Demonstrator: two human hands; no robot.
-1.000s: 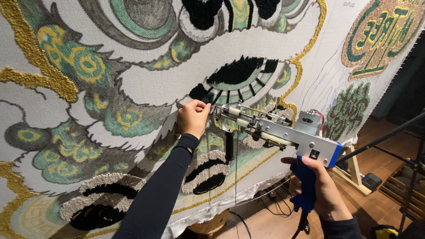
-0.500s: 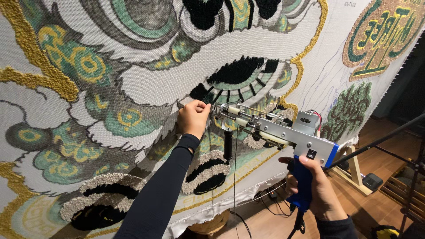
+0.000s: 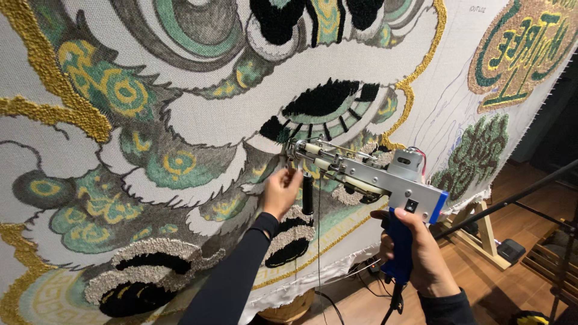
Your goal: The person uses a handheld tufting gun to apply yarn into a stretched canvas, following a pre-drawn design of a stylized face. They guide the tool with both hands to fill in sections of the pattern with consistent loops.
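A large tufting cloth (image 3: 180, 120) stretched upright fills the view, with a lion-like design in green, gold, black and white pile. My right hand (image 3: 421, 259) grips the blue handle of a tufting gun (image 3: 373, 174), whose metal nose touches the cloth under a black eye shape. My left hand (image 3: 282, 191) is just below the gun's nose, beside its black front grip (image 3: 307, 192), with fingertips pinched together. I cannot make out anything between them. A thin yarn strand (image 3: 319, 241) hangs down from the gun.
The wooden foot of the frame (image 3: 481, 235) stands on the wood floor at right. Cables (image 3: 361, 283) lie under the cloth's lower edge. A dark stand pole (image 3: 512, 201) slants across the right side. A second tufted panel (image 3: 524, 48) is at upper right.
My left hand has dropped from beside the gun's nose to just beneath it. The gun and my right hand have barely moved.
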